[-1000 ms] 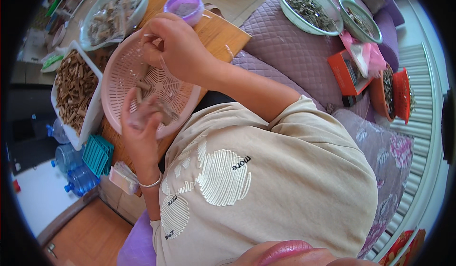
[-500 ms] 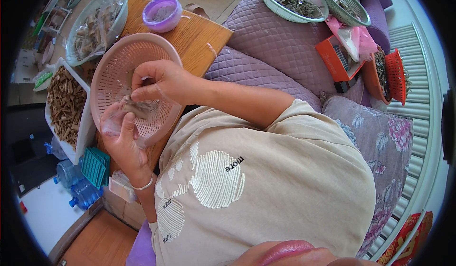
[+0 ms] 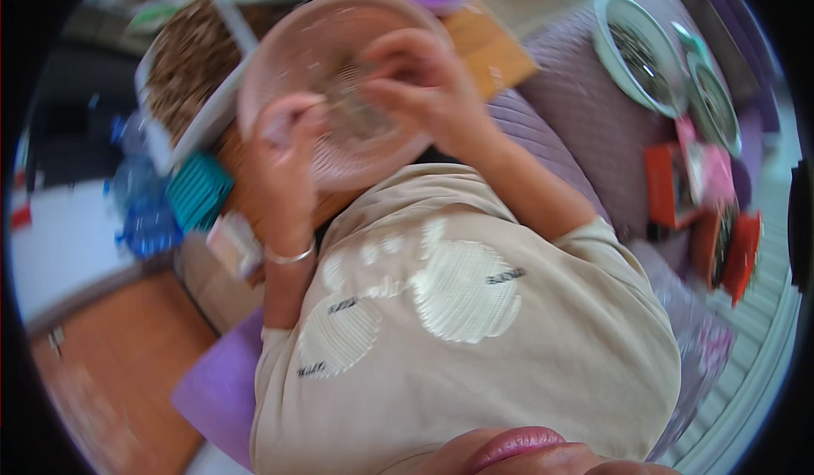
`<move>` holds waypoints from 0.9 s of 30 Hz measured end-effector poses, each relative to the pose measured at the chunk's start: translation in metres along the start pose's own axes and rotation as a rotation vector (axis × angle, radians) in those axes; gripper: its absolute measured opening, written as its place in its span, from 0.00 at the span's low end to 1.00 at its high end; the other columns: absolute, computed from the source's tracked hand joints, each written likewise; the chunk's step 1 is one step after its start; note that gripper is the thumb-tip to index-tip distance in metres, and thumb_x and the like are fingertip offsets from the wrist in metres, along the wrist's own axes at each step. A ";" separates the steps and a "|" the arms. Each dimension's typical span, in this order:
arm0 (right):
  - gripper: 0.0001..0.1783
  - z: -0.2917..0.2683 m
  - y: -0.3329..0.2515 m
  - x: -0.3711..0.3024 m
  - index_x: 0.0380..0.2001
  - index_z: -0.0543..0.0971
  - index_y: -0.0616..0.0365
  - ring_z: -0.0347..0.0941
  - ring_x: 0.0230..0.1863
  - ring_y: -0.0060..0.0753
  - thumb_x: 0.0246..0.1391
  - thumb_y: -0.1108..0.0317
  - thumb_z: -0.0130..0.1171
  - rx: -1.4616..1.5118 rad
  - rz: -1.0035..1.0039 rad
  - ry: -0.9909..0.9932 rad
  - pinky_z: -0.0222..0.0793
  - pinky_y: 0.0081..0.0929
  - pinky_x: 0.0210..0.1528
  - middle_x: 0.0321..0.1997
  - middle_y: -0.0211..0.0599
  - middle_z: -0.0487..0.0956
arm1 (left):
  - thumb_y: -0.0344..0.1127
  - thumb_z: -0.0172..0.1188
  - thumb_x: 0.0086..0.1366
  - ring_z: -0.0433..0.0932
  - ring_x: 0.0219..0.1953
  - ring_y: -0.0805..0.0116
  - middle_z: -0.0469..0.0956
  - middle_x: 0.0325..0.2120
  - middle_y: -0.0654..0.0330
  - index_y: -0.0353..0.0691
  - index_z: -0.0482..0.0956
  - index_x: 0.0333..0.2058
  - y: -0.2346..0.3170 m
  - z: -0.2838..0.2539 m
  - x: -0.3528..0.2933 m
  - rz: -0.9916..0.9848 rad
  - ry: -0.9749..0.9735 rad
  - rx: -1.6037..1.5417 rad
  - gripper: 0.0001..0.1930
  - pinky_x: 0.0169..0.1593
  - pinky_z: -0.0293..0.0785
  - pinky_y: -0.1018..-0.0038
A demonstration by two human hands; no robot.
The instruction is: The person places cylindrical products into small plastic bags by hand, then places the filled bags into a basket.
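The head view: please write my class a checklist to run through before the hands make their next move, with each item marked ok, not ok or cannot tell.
1. Pink basket within reach of both hands: ok; left hand at its left side, right hand over its right side.
2. Hands clear of each other: ok, a gap shows between them.
3. What each hand holds: cannot tell, too blurred.
4. White tray of brown pieces near the basket: ok, on its left.
5. Purple bowl clear of both hands: ok.
6. Picture sharp enough for fine detail: not ok.
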State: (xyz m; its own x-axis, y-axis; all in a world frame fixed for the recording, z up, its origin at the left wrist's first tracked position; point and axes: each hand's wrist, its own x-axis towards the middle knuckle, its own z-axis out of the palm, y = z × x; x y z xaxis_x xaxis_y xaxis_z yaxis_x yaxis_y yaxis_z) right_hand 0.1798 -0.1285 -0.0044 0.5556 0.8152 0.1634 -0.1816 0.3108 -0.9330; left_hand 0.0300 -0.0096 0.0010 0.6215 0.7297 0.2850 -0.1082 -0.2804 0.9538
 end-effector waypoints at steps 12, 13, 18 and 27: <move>0.13 0.000 -0.003 0.018 0.45 0.74 0.62 0.74 0.34 0.20 0.55 0.78 0.60 0.320 0.028 -0.152 0.69 0.16 0.36 0.34 0.33 0.79 | 0.34 0.65 0.61 0.73 0.33 0.79 0.76 0.34 0.63 0.36 0.76 0.42 0.010 -0.026 0.009 -0.054 -0.035 -0.270 0.14 0.37 0.70 0.84; 0.13 0.002 -0.003 0.019 0.45 0.74 0.62 0.74 0.34 0.20 0.55 0.78 0.60 0.320 0.027 -0.163 0.69 0.16 0.36 0.34 0.33 0.79 | 0.37 0.67 0.60 0.75 0.36 0.77 0.76 0.34 0.64 0.36 0.76 0.43 0.009 -0.021 0.010 -0.148 -0.038 -0.330 0.16 0.40 0.73 0.82; 0.13 0.006 -0.004 0.018 0.44 0.74 0.61 0.74 0.35 0.19 0.55 0.78 0.60 0.312 0.119 -0.159 0.70 0.15 0.37 0.35 0.32 0.79 | 0.37 0.69 0.57 0.75 0.37 0.76 0.76 0.35 0.64 0.35 0.77 0.43 0.007 -0.004 0.008 -0.235 -0.179 -0.481 0.19 0.43 0.73 0.79; 0.17 0.009 -0.006 0.018 0.44 0.74 0.62 0.73 0.38 0.19 0.50 0.79 0.64 0.130 0.113 -0.140 0.70 0.16 0.40 0.35 0.30 0.78 | 0.31 0.67 0.58 0.75 0.33 0.78 0.79 0.32 0.62 0.33 0.79 0.37 0.006 -0.006 0.008 -0.328 -0.090 -0.465 0.10 0.40 0.72 0.81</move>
State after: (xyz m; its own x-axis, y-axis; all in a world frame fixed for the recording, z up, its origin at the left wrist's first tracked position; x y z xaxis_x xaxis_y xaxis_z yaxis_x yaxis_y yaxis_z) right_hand 0.1836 -0.1117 0.0072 0.4090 0.9057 0.1113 -0.3446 0.2662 -0.9002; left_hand 0.0299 -0.0014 0.0095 0.7414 0.6707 -0.0229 -0.2158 0.2705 0.9382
